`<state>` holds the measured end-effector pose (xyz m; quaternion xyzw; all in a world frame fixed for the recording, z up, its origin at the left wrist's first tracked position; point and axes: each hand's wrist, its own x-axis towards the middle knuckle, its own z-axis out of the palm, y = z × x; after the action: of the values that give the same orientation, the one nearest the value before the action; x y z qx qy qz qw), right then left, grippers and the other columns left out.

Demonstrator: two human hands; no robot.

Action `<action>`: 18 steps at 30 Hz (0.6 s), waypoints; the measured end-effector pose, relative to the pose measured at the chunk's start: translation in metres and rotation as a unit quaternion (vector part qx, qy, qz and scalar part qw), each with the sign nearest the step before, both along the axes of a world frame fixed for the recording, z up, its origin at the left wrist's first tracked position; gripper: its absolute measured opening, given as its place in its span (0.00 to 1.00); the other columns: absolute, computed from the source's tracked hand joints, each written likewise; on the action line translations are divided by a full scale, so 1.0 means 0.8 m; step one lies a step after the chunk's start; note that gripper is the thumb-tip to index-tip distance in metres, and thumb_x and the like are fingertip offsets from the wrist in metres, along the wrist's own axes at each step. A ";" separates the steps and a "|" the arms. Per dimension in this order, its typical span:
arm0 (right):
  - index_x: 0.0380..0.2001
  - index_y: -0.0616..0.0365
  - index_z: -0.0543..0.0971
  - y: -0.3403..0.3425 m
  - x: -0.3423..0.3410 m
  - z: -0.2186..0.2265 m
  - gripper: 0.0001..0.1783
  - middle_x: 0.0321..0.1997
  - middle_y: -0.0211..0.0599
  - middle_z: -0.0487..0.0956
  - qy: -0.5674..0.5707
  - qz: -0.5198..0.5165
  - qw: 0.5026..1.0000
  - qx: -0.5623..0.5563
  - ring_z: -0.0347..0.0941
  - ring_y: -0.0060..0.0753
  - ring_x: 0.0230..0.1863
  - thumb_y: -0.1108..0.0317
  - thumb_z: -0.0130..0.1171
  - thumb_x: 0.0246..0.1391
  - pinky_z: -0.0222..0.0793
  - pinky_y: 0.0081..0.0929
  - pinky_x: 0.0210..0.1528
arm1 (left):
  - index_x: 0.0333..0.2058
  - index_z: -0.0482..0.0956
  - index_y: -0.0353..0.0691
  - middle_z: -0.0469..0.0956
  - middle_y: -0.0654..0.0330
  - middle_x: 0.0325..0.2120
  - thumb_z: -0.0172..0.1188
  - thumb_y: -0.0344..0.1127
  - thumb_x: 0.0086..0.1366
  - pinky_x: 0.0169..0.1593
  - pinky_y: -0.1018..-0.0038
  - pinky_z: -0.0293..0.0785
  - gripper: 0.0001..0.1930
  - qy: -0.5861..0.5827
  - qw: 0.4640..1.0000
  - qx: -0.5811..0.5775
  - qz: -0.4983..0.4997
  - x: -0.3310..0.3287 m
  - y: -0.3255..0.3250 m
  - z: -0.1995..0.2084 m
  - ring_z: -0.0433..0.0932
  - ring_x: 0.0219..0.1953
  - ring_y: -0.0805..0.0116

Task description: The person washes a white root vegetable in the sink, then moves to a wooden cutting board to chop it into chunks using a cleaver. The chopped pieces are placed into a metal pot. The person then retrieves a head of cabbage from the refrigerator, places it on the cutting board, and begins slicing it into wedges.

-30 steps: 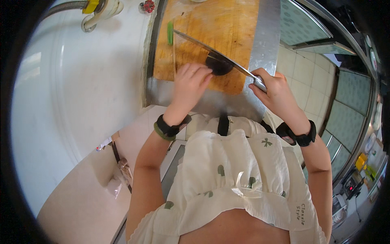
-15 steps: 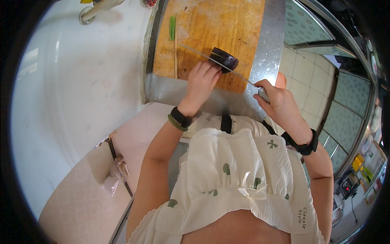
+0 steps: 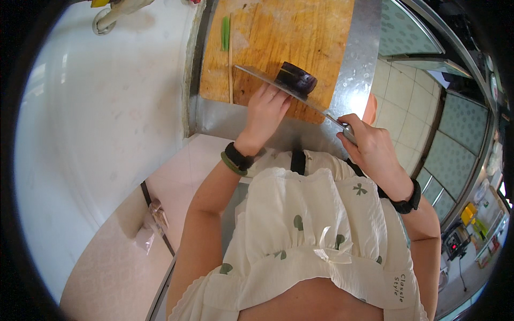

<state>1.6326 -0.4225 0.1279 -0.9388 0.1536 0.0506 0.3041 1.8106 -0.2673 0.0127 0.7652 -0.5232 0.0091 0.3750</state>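
Note:
A dark purple piece of eggplant (image 3: 299, 78), with a pale line across its top, lies on a wooden cutting board (image 3: 262, 32). My right hand (image 3: 372, 145) is closed round the handle of a kitchen knife (image 3: 257, 73). The tilted blade runs along the near side of the eggplant, its tip toward the left of the board. My left hand (image 3: 266, 113) reaches in from the near side, its bent fingers at the near end of the eggplant; the blade hides the fingertips. Green strips (image 3: 225, 33) and a thin wooden stick (image 3: 231, 64) lie at the board's left.
The board rests on a metal counter (image 3: 360, 69). To the left, beyond a raised edge, spreads a white surface (image 3: 107, 117) with a faucet-like fitting (image 3: 104, 21) at the far end. Cabinets (image 3: 460, 123) and a tiled floor (image 3: 399, 91) are on the right.
The knife's blade has tilted, showing its broad face, and has shifted slightly nearer to me. My right hand moved a little with it; my left hand stays nearly in place.

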 end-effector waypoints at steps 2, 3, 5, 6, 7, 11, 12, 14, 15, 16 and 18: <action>0.38 0.57 0.70 0.000 0.000 0.000 0.15 0.24 0.41 0.78 -0.004 0.003 1.000 0.000 0.74 0.44 0.21 0.67 0.61 0.49 0.68 0.34 0.21 | 0.36 0.79 0.38 0.76 0.56 0.40 0.63 0.23 0.46 0.43 0.64 0.73 0.15 0.009 1.000 0.005 -0.001 0.000 0.001 -0.001 0.74 0.44 0.51; 0.38 0.57 0.70 -0.001 0.001 0.001 0.15 0.24 0.41 0.78 0.000 0.000 1.000 0.002 0.74 0.44 0.21 0.67 0.61 0.49 0.68 0.35 0.22 | 0.36 0.79 0.38 0.76 0.56 0.40 0.63 0.23 0.46 0.43 0.64 0.73 0.15 0.007 1.000 0.005 -0.002 0.001 0.001 -0.001 0.74 0.44 0.51; 0.38 0.57 0.69 -0.001 0.002 0.005 0.15 0.23 0.41 0.78 0.009 -0.006 1.000 0.006 0.74 0.44 0.21 0.67 0.61 0.50 0.68 0.35 0.22 | 0.36 0.79 0.38 0.76 0.56 0.40 0.63 0.23 0.46 0.43 0.64 0.74 0.15 0.003 1.000 0.005 -0.003 0.001 0.000 -0.001 0.74 0.44 0.51; 0.37 0.57 0.69 -0.001 0.001 0.006 0.14 0.24 0.41 0.78 0.010 -0.007 1.000 0.008 0.74 0.45 0.22 0.67 0.61 0.49 0.68 0.35 0.22 | 0.36 0.79 0.38 0.76 0.56 0.40 0.63 0.23 0.46 0.43 0.64 0.74 0.15 0.004 1.000 0.005 -0.004 0.001 -0.001 0.000 0.74 0.44 0.51; 0.37 0.57 0.69 -0.002 0.001 0.007 0.14 0.24 0.41 0.78 0.010 -0.008 1.000 0.010 0.74 0.45 0.22 0.67 0.61 0.49 0.68 0.35 0.22 | 0.36 0.79 0.37 0.76 0.56 0.40 0.63 0.23 0.45 0.43 0.64 0.74 0.15 0.004 1.000 0.005 -0.006 0.002 -0.001 0.000 0.74 0.44 0.51; 0.36 0.58 0.69 -0.004 0.005 0.008 0.14 0.24 0.41 0.78 0.010 -0.002 1.000 0.011 0.74 0.45 0.23 0.68 0.61 0.49 0.68 0.35 0.23 | 0.36 0.79 0.37 0.76 0.56 0.39 0.64 0.23 0.45 0.43 0.64 0.74 0.16 0.004 1.000 0.004 -0.006 0.004 0.001 -0.004 0.74 0.43 0.52; 0.36 0.58 0.69 -0.004 0.007 0.009 0.14 0.24 0.42 0.77 0.022 0.000 1.000 0.011 0.74 0.46 0.23 0.68 0.61 0.49 0.68 0.35 0.23 | 0.36 0.79 0.38 0.76 0.56 0.39 0.64 0.23 0.45 0.43 0.64 0.73 0.16 0.002 1.000 0.003 -0.006 0.004 0.001 -0.004 0.74 0.43 0.52; 0.36 0.59 0.69 -0.004 0.012 0.010 0.14 0.24 0.43 0.77 0.045 0.006 0.999 0.013 0.74 0.46 0.23 0.68 0.61 0.49 0.68 0.36 0.23 | 0.36 0.79 0.38 0.76 0.57 0.39 0.64 0.24 0.44 0.43 0.64 0.73 0.16 -0.002 1.000 0.003 -0.004 0.005 0.000 -0.003 0.74 0.43 0.52; 0.35 0.59 0.68 -0.004 0.015 0.008 0.14 0.24 0.44 0.77 0.039 0.007 0.999 0.011 0.74 0.47 0.24 0.68 0.61 0.49 0.69 0.36 0.23 | 0.36 0.79 0.39 0.76 0.58 0.39 0.64 0.24 0.45 0.42 0.65 0.73 0.16 0.000 1.000 0.001 -0.006 0.006 0.001 -0.004 0.74 0.42 0.53; 0.35 0.60 0.68 -0.004 0.017 0.003 0.14 0.24 0.44 0.77 0.033 0.009 0.999 0.010 0.74 0.47 0.24 0.68 0.61 0.49 0.69 0.37 0.23 | 0.36 0.79 0.39 0.76 0.58 0.38 0.64 0.24 0.45 0.41 0.65 0.73 0.16 0.002 1.000 0.000 -0.007 0.006 0.001 -0.006 0.74 0.41 0.54; 0.35 0.61 0.68 -0.005 0.021 -0.010 0.14 0.24 0.46 0.77 0.027 0.006 0.999 0.017 0.74 0.49 0.24 0.68 0.61 0.49 0.69 0.38 0.23 | 0.36 0.79 0.40 0.76 0.59 0.37 0.64 0.25 0.45 0.40 0.66 0.73 0.15 0.008 1.000 0.000 -0.008 0.006 0.001 -0.007 0.74 0.39 0.55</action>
<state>1.6492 -0.4261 0.1196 -0.9327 0.1555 0.0807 0.3152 1.8158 -0.2661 0.0075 0.7612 -0.5262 0.0000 0.3790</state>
